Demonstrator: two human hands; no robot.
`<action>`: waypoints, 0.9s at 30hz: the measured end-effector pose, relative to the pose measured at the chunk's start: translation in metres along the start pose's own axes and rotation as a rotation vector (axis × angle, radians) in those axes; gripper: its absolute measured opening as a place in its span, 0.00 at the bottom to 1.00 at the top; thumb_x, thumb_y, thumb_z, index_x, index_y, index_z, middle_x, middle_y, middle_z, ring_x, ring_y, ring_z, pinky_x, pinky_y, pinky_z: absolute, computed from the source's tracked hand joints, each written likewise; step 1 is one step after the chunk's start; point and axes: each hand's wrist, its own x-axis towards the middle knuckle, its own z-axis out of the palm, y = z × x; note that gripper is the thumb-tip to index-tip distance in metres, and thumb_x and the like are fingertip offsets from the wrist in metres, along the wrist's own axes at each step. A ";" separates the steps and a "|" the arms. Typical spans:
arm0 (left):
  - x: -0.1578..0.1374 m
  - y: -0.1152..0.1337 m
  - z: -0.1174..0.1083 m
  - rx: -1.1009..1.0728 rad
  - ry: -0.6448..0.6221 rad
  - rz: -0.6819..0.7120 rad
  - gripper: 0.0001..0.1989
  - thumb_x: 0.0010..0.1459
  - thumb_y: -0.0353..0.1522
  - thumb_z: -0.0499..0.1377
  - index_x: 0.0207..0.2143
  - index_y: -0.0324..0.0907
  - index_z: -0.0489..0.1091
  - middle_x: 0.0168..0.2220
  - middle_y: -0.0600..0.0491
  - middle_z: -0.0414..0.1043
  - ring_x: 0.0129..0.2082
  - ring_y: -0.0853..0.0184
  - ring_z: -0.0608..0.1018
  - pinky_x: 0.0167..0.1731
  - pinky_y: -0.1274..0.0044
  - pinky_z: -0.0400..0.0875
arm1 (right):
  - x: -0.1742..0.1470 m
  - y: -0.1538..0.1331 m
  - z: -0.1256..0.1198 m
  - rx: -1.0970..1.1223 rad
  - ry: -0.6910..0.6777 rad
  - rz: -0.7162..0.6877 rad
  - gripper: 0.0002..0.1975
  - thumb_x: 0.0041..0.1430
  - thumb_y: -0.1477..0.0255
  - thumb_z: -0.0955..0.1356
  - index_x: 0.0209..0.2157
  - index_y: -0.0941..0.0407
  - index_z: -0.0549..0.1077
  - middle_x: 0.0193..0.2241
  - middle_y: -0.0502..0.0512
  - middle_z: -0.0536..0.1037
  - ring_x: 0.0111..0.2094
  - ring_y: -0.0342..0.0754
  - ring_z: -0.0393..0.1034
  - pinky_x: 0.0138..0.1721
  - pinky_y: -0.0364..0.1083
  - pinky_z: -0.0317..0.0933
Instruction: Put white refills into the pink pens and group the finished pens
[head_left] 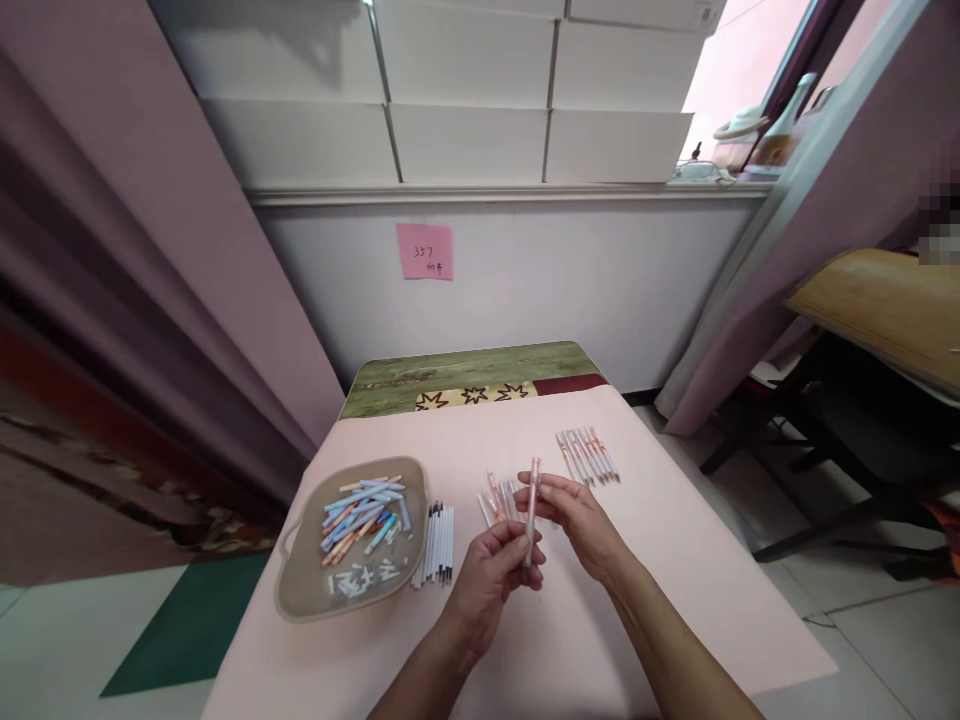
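Note:
My left hand (491, 575) grips the lower part of a clear pen with reddish markings (533, 490), which it holds nearly upright above the table. The fingers of my right hand (577, 515) are closed around the pen's upper part. Just behind my hands lie several similar pens (495, 497), partly hidden by my fingers. A neat row of pens (587, 455) lies farther back on the right. To the left of my hands is a bundle of thin white refills with dark tips (439, 540).
A beige plastic basin (289, 575) at the left holds blue and orange pen parts (364, 515) and small white pieces (352, 580). The pink-covered table (600, 620) stands against a wall bearing a pink note (425, 251). White boxes (472, 145) line the ledge above.

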 end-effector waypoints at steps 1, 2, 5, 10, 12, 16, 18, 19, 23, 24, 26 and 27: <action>0.000 0.000 0.000 0.002 0.002 0.004 0.14 0.49 0.40 0.65 0.32 0.37 0.74 0.26 0.51 0.72 0.22 0.72 0.72 0.27 0.77 0.67 | 0.000 0.001 0.000 -0.001 -0.002 0.002 0.22 0.51 0.56 0.71 0.43 0.56 0.75 0.35 0.57 0.78 0.39 0.51 0.72 0.44 0.49 0.61; 0.000 -0.001 -0.001 0.003 0.003 0.010 0.14 0.49 0.40 0.65 0.32 0.37 0.74 0.27 0.51 0.73 0.22 0.71 0.72 0.28 0.77 0.67 | 0.000 0.002 0.001 -0.011 0.013 -0.011 0.22 0.50 0.56 0.72 0.42 0.56 0.75 0.34 0.56 0.78 0.37 0.50 0.72 0.43 0.49 0.62; -0.001 -0.003 -0.003 -0.004 0.004 0.026 0.14 0.50 0.40 0.65 0.33 0.37 0.74 0.27 0.50 0.73 0.22 0.71 0.72 0.29 0.76 0.67 | 0.002 0.009 0.002 -0.061 0.102 -0.075 0.17 0.44 0.60 0.76 0.33 0.56 0.74 0.24 0.49 0.75 0.27 0.44 0.68 0.34 0.45 0.61; -0.002 -0.007 -0.008 -0.016 0.009 0.034 0.13 0.51 0.38 0.64 0.34 0.38 0.73 0.28 0.51 0.73 0.23 0.72 0.72 0.29 0.77 0.67 | 0.001 0.007 0.004 -0.072 0.059 -0.029 0.18 0.49 0.59 0.73 0.36 0.58 0.77 0.29 0.54 0.78 0.33 0.48 0.71 0.41 0.48 0.61; -0.003 -0.008 -0.010 -0.010 0.011 0.034 0.13 0.51 0.39 0.64 0.34 0.38 0.73 0.28 0.51 0.73 0.23 0.72 0.72 0.29 0.77 0.67 | -0.001 0.005 0.006 -0.056 0.025 -0.007 0.21 0.51 0.58 0.71 0.43 0.57 0.75 0.34 0.56 0.78 0.38 0.50 0.71 0.45 0.50 0.61; -0.004 -0.008 -0.011 0.003 0.014 0.036 0.14 0.50 0.40 0.64 0.34 0.38 0.73 0.28 0.51 0.73 0.22 0.73 0.71 0.28 0.77 0.67 | 0.001 0.009 0.009 -0.099 0.113 -0.061 0.18 0.45 0.60 0.75 0.35 0.57 0.75 0.26 0.51 0.76 0.29 0.46 0.69 0.36 0.47 0.61; -0.005 -0.007 -0.012 -0.001 0.014 0.041 0.14 0.50 0.40 0.64 0.35 0.39 0.73 0.28 0.51 0.73 0.22 0.73 0.71 0.28 0.77 0.67 | 0.003 0.011 0.009 -0.109 0.133 -0.078 0.16 0.43 0.61 0.76 0.30 0.57 0.74 0.22 0.50 0.75 0.25 0.44 0.67 0.34 0.46 0.60; -0.005 -0.006 -0.013 -0.003 0.016 0.042 0.14 0.50 0.39 0.64 0.36 0.39 0.73 0.28 0.51 0.73 0.22 0.73 0.71 0.28 0.77 0.67 | 0.004 0.011 0.009 -0.104 0.114 -0.071 0.16 0.44 0.61 0.76 0.29 0.58 0.75 0.23 0.51 0.75 0.26 0.45 0.68 0.35 0.46 0.61; -0.004 -0.002 -0.015 -0.005 0.027 0.034 0.14 0.49 0.39 0.65 0.35 0.39 0.72 0.27 0.52 0.72 0.21 0.73 0.71 0.27 0.78 0.66 | 0.005 0.008 0.012 -0.063 0.011 -0.006 0.20 0.49 0.59 0.72 0.41 0.57 0.76 0.33 0.56 0.79 0.37 0.50 0.72 0.43 0.49 0.61; -0.004 -0.002 -0.016 -0.005 0.027 0.031 0.14 0.50 0.39 0.64 0.35 0.39 0.72 0.27 0.52 0.72 0.21 0.73 0.71 0.27 0.78 0.67 | 0.005 0.008 0.012 -0.059 0.010 -0.004 0.21 0.49 0.59 0.72 0.42 0.56 0.76 0.33 0.56 0.79 0.37 0.49 0.72 0.43 0.49 0.61; -0.003 -0.002 -0.016 -0.002 0.020 0.023 0.13 0.51 0.38 0.64 0.36 0.39 0.72 0.27 0.52 0.72 0.22 0.73 0.71 0.27 0.78 0.67 | 0.007 0.011 0.013 -0.066 0.051 -0.030 0.20 0.47 0.60 0.74 0.38 0.57 0.75 0.28 0.52 0.78 0.31 0.46 0.71 0.37 0.46 0.62; -0.002 -0.003 -0.017 -0.001 0.014 0.020 0.13 0.51 0.38 0.64 0.36 0.39 0.72 0.27 0.52 0.72 0.22 0.73 0.71 0.27 0.78 0.66 | 0.009 0.013 0.013 -0.073 0.080 -0.047 0.18 0.45 0.61 0.75 0.35 0.57 0.75 0.25 0.50 0.76 0.27 0.44 0.69 0.34 0.45 0.62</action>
